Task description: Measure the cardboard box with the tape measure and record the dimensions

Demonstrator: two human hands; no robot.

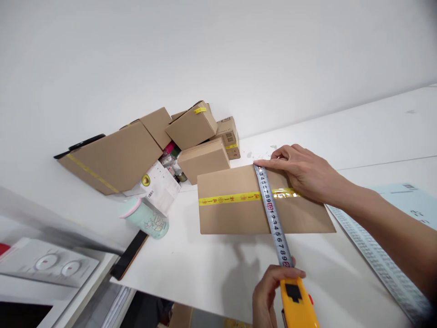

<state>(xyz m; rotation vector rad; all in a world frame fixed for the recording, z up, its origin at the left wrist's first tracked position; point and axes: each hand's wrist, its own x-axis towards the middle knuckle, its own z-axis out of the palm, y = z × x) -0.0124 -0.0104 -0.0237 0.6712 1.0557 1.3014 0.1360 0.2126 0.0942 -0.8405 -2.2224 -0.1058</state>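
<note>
A closed cardboard box [232,221] with yellow printed tape along its top lies in front of me on the white table. The silver blade of a tape measure [298,303] crosses the box's top from the far edge to past the near edge. At the far edge, my right hand [297,171] presses the blade's end with its index finger, the palm resting on the box. My left hand [269,291] grips the yellow case near the blade's mouth, its thumb over the front. Part of the left hand is cut off by the bottom of the view.
Several cardboard boxes [205,159] are piled at the back left against the wall. A mint-green cup [146,218] with a pink rim stands near the table's left edge beside a white package [160,187]. At right lies a pale blue printed sheet [403,205].
</note>
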